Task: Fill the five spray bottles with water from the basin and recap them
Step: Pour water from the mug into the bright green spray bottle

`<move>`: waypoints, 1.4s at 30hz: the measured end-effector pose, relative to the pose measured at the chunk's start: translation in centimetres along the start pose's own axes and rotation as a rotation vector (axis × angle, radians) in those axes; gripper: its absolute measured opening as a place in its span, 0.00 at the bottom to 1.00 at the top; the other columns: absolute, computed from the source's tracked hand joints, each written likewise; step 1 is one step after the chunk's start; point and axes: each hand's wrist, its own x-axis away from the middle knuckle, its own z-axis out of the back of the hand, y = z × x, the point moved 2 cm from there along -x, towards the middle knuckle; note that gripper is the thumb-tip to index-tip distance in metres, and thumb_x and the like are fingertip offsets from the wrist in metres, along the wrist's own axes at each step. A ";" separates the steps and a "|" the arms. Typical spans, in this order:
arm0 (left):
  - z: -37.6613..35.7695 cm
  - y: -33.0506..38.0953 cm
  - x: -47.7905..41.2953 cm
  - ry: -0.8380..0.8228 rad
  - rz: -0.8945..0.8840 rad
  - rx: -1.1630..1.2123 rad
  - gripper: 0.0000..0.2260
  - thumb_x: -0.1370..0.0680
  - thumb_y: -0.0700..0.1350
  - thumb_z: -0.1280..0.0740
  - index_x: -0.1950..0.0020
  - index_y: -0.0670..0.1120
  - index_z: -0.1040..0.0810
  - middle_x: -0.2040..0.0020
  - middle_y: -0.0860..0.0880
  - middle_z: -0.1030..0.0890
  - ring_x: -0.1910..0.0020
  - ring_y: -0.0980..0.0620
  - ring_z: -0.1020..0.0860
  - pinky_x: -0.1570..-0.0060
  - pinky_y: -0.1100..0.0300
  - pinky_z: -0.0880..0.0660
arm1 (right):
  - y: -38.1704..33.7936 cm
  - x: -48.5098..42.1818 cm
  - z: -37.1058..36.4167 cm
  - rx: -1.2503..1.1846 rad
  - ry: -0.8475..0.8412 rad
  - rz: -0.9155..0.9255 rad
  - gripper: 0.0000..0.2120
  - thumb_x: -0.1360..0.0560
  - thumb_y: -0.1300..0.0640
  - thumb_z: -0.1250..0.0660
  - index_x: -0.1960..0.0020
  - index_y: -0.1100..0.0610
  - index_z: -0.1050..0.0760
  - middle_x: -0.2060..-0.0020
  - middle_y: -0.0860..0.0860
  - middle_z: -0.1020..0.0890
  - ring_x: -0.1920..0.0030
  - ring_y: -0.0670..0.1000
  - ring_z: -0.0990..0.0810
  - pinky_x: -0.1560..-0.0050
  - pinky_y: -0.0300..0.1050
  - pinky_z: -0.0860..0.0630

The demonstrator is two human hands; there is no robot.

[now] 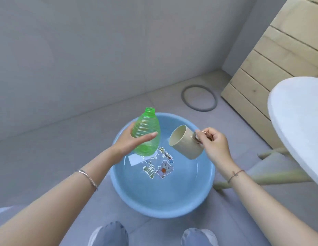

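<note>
Left hand [131,139]: fingers and thumb wrap round the green bottle [145,134].
Green bottle: no cap, leaning, over the basin's far edge.
Right hand [215,144]: fingers curl tight on the cup's handle.
Cup [184,142]: tipped sideways, open end near the bottle, not touching it.
Basin [154,208]: blue, on the floor under both hands, with water inside.
Grey ring [199,98]: on the floor behind the basin.

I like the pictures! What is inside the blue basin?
Water and cartoon stickers on the bottom of the basin. The green bottle and cup, held above, hide part of it.
</note>
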 end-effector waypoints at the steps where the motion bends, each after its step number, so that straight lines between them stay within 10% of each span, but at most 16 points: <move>1: 0.0 -0.9 -0.5 0.019 0.001 -0.010 0.25 0.34 0.54 0.23 0.39 0.54 0.25 0.47 0.57 0.16 0.51 0.63 0.18 0.54 0.69 0.24 | 1.3 -0.4 -0.5 0.052 -0.032 -0.012 0.14 0.24 0.57 0.33 0.65 0.63 0.29 0.74 0.44 0.29 0.71 0.43 0.34 0.67 0.36 0.37; 26: 0.5 -12.0 -2.7 0.160 -0.008 -0.093 0.29 0.39 0.57 0.18 0.42 0.60 0.27 0.50 0.62 0.17 0.51 0.67 0.20 0.56 0.76 0.27 | 13.1 -1.3 -5.6 0.524 -0.129 0.055 0.19 0.27 0.54 0.30 0.69 0.61 0.33 0.76 0.48 0.32 0.70 0.49 0.34 0.69 0.41 0.41; 42: 0.4 -12.8 -2.5 0.132 -0.065 -0.172 0.32 0.41 0.57 0.17 0.41 0.64 0.28 0.45 0.65 0.20 0.44 0.68 0.23 0.47 0.74 0.30 | 11.3 -0.9 -4.4 0.004 -0.003 -0.153 0.20 0.25 0.61 0.32 0.70 0.57 0.39 0.81 0.42 0.40 0.77 0.43 0.41 0.75 0.32 0.44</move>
